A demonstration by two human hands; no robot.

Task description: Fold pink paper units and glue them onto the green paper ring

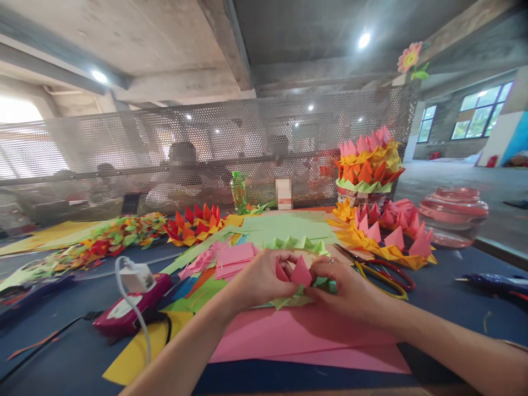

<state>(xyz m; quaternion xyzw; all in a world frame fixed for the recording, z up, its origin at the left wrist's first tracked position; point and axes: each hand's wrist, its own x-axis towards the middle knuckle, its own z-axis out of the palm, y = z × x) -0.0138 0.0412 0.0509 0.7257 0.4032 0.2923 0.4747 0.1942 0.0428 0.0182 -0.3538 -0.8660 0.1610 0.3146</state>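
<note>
In the middle of the head view, a pointed pink folded paper petal (302, 272) stands upright between my two hands. My left hand (259, 278) is closed in a pinch at its left side, with another bit of pink paper by the fingers. From the right, the curled thumb and fingers of my right hand (342, 283) grip the petal's edge and the green paper below. A light green folded paper ring (303, 245) lies around and under the fingers, partly hidden by them. Beneath it are large pink paper sheets (272, 335).
Yellow-handled scissors (381, 286) lie right of my right hand. Pink and yellow paper rings (394, 239), a layered paper lotus (367, 165) and a water-filled jar (454, 217) stand beyond. At left is a purple power strip (134, 308) with cables. A perforated metal screen (231, 146) closes the back.
</note>
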